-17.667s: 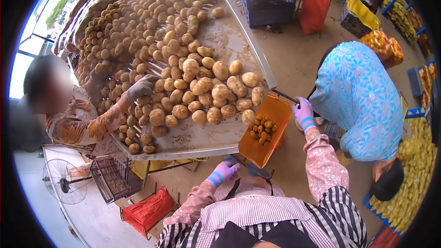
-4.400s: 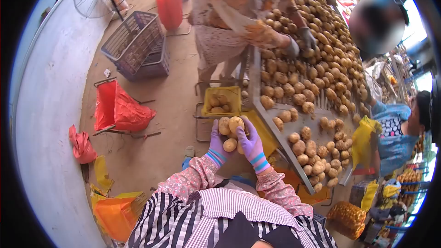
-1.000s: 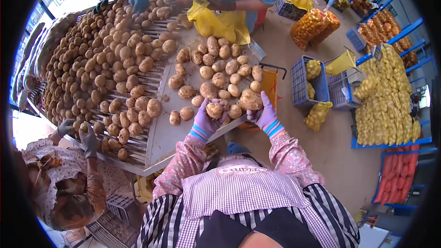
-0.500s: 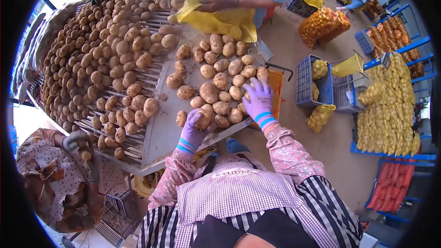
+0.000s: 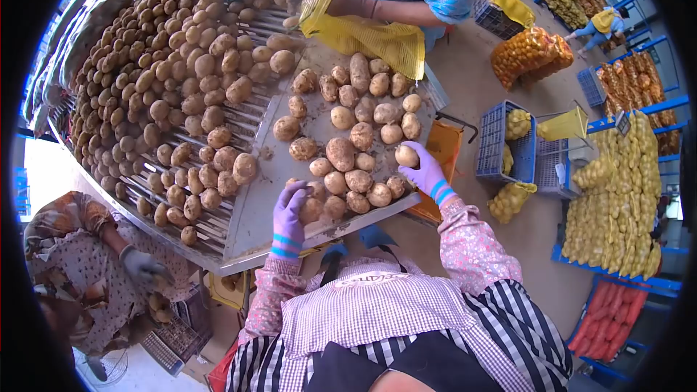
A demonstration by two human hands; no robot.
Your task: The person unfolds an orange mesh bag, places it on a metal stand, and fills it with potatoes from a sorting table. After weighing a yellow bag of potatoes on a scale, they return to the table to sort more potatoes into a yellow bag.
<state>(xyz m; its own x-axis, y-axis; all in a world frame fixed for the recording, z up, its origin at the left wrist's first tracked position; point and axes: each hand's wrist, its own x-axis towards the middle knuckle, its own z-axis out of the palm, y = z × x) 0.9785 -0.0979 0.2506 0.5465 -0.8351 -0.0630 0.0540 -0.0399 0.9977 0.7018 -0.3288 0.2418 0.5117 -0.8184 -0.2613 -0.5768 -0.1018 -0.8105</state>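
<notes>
My right hand (image 5: 427, 172), in a purple glove, pinches a pale potato (image 5: 406, 155) at the right edge of the metal tabletop (image 5: 265, 189). My left hand (image 5: 289, 216), gloved the same way, curls against a somewhat blurred potato (image 5: 311, 210) at the near edge; part of its grip is hidden. Between my hands, loose potatoes (image 5: 340, 154) of mixed sizes lie on the metal, several with soil on them.
Left of the tabletop, a slatted rack (image 5: 247, 123) carries a large heap of potatoes. Opposite, a co-worker's hand holds a yellow mesh bag (image 5: 370, 40). Another worker's gloved hand (image 5: 145, 267) is at lower left. Blue crates (image 5: 501, 138) and filled sacks (image 5: 617, 189) stand at right.
My right hand has drawn back to the right, now with a potato in its fingers. My left hand has shifted slightly left and down. The potatoes near my hands have shifted, and the camera view has moved.
</notes>
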